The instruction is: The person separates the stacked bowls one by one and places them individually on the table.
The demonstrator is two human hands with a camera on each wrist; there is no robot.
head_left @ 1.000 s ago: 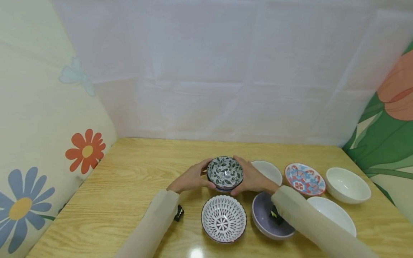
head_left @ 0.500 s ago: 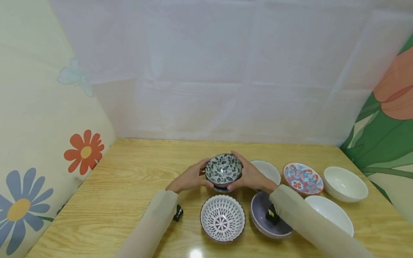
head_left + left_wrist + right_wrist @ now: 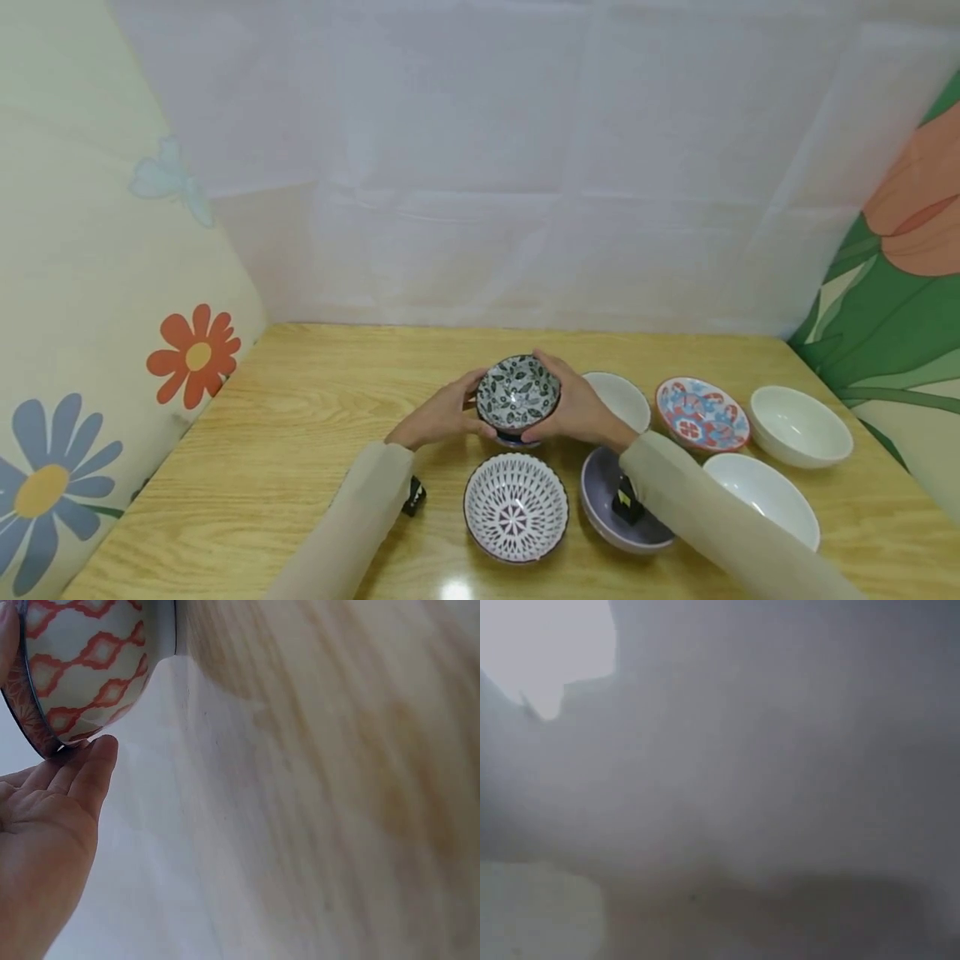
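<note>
In the head view a bowl with dark green leaves inside (image 3: 517,392) is held tilted between both hands at the middle of the table. My left hand (image 3: 442,410) grips its left side, thumb in front. On the other side my right hand (image 3: 579,408) grips it, thumb at the front and fingers behind. A blue-edged curve shows below it; whether this is a second bowl or its base, I cannot tell. In the left wrist view the fingertips (image 3: 101,754) touch the rim of a bowl with red diamonds outside (image 3: 97,656). The right wrist view is too blurred to read.
A purple-and-white patterned bowl (image 3: 515,508) stands just in front of the hands. Under the right forearm sits a purple bowl (image 3: 600,508). White bowls (image 3: 798,425) and a red-and-blue plate-like dish (image 3: 701,414) stand at the right of the wooden table (image 3: 300,400).
The leaf-patterned bowl has tipped and shifted slightly left. My right thumb has moved left along its front, while the left hand has stayed nearly in place.
</note>
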